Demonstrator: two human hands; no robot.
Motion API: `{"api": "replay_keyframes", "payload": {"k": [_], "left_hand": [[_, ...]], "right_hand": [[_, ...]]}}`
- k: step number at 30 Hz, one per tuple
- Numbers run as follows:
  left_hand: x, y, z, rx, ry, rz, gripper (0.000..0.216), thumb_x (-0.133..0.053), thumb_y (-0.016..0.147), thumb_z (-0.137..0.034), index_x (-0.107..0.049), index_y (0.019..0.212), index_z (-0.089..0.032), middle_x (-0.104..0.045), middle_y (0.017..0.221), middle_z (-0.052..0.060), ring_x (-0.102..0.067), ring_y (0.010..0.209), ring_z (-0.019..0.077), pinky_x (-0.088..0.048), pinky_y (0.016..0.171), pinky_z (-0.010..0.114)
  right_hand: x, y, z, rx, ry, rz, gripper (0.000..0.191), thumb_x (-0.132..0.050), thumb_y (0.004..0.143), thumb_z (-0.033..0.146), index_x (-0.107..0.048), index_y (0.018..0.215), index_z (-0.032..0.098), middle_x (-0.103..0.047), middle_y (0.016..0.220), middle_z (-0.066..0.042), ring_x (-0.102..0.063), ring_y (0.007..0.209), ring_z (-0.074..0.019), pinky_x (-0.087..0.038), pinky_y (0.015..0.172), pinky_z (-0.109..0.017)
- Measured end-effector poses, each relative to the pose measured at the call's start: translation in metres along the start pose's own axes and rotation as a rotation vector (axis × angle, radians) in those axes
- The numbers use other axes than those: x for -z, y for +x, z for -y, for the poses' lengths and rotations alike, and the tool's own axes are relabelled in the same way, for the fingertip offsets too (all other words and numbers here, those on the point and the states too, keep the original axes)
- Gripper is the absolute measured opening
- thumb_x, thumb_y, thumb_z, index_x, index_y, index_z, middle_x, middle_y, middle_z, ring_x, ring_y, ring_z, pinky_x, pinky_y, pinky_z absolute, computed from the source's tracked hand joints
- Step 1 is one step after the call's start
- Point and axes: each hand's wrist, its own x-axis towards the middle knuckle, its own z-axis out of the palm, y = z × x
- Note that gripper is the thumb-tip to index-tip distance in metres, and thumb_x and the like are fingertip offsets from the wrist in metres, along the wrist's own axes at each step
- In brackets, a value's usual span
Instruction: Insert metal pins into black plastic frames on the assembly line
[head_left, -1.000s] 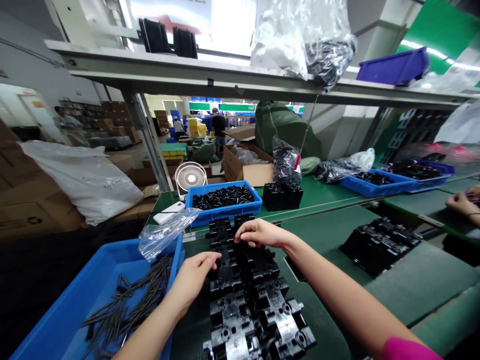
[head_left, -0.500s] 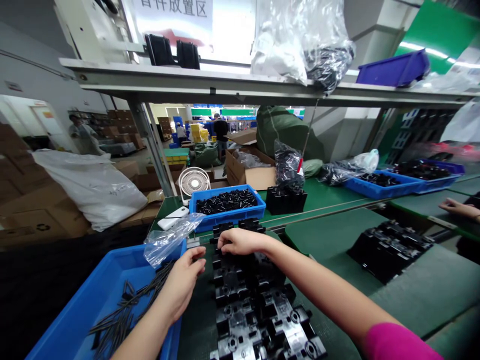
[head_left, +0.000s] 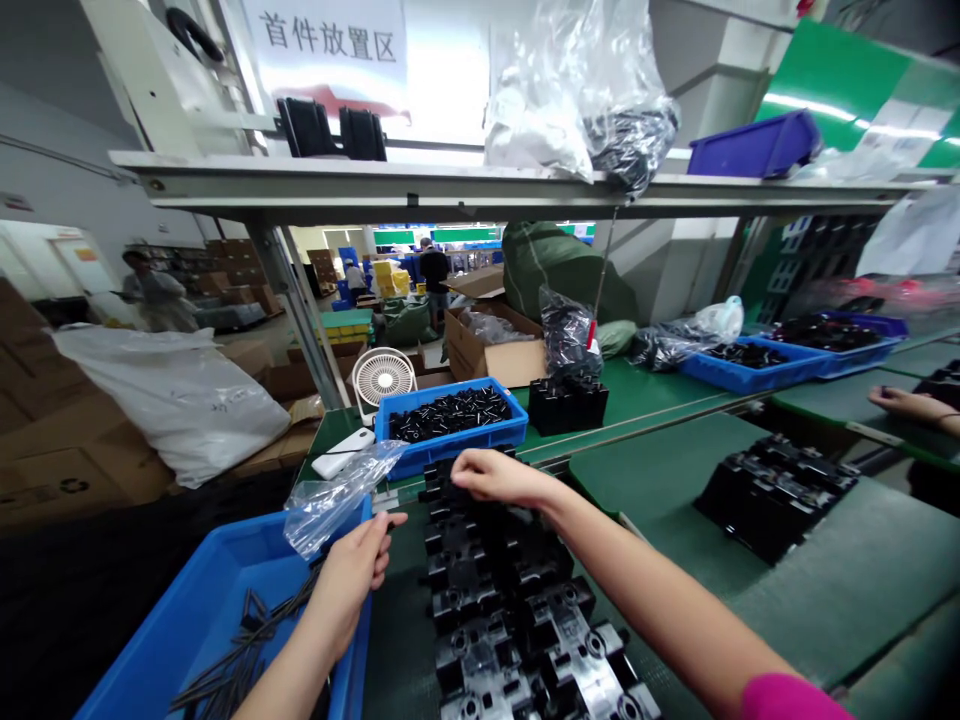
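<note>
A double row of black moulded plastic parts [head_left: 502,590] runs away from me on the green bench. My right hand [head_left: 499,476] rests curled on the far end of the row, fingers pressed on a part there. My left hand [head_left: 352,575] hovers over the right rim of a blue bin [head_left: 195,610] holding several thin dark metal rods [head_left: 240,655]; its fingers are partly curled and nothing shows in them. A clear plastic bag [head_left: 337,495] lies on the bin's far corner, just above that hand.
A blue tray of small black cylinders [head_left: 450,418] sits behind the row, with a white fan [head_left: 382,378] and a white device [head_left: 343,452] beside it. More black parts [head_left: 776,490] lie on the right mat. Another person's hand [head_left: 896,403] reaches in at far right. A shelf runs overhead.
My left hand has drawn back left from the black parts to the bin's rim. My right hand shifted slightly along the far end of the row. The view tilted up.
</note>
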Motion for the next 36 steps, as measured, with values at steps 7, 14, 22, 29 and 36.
{"api": "replay_keyframes", "payload": {"k": [7, 14, 22, 29, 36], "left_hand": [[-0.007, 0.009, 0.001, -0.149, 0.345, 0.065, 0.061, -0.050, 0.073, -0.055, -0.053, 0.118, -0.013, -0.060, 0.076, 0.002, -0.050, 0.063, 0.0170, -0.039, 0.057, 0.030], [-0.038, 0.052, -0.021, -0.258, 0.530, 0.181, 0.043, -0.044, 0.077, -0.052, -0.058, 0.096, -0.016, -0.067, 0.074, 0.004, -0.057, 0.071, 0.0205, -0.042, 0.070, 0.032], [-0.048, 0.069, -0.026, -0.256, 0.693, 0.203, 0.030, -0.052, 0.073, -0.049, -0.058, 0.069, -0.020, -0.058, 0.065, -0.001, -0.052, 0.067, 0.0196, -0.034, 0.064, 0.029], [-0.041, 0.065, -0.028, -0.235, 0.675, 0.277, 0.035, -0.050, 0.077, -0.053, -0.055, 0.070, -0.020, -0.054, 0.068, -0.002, -0.048, 0.070, 0.0184, -0.034, 0.065, 0.028], [-0.041, 0.060, -0.020, -0.230, 0.646, 0.249, 0.035, -0.045, 0.082, -0.054, -0.055, 0.078, -0.020, -0.055, 0.076, -0.001, -0.048, 0.077, 0.0197, -0.035, 0.072, 0.029]], "right_hand": [[0.061, -0.047, -0.048, -0.082, 0.441, -0.236, 0.046, -0.073, 0.070, 0.044, -0.054, 0.102, 0.016, -0.057, 0.089, -0.002, -0.052, 0.066, -0.0054, -0.040, 0.052, -0.015], [0.089, -0.063, -0.067, -0.116, 0.609, -0.287, 0.047, -0.082, 0.063, 0.034, -0.057, 0.099, 0.015, -0.062, 0.092, -0.003, -0.063, 0.082, -0.0087, -0.053, 0.079, -0.021], [0.096, -0.079, -0.069, -0.119, 0.531, -0.212, 0.043, -0.078, 0.068, 0.037, -0.056, 0.096, 0.013, -0.062, 0.101, -0.007, -0.067, 0.085, -0.0140, -0.056, 0.077, -0.023], [0.092, -0.071, -0.070, -0.082, 0.358, -0.216, 0.036, -0.061, 0.082, 0.049, -0.046, 0.084, 0.017, -0.055, 0.070, 0.004, -0.044, 0.035, -0.0015, -0.023, 0.029, -0.012], [0.086, -0.057, -0.066, -0.034, 0.156, -0.126, 0.024, -0.053, 0.087, 0.037, -0.052, 0.094, 0.014, -0.060, 0.072, 0.000, -0.057, 0.058, -0.0082, -0.046, 0.057, -0.021]]}}
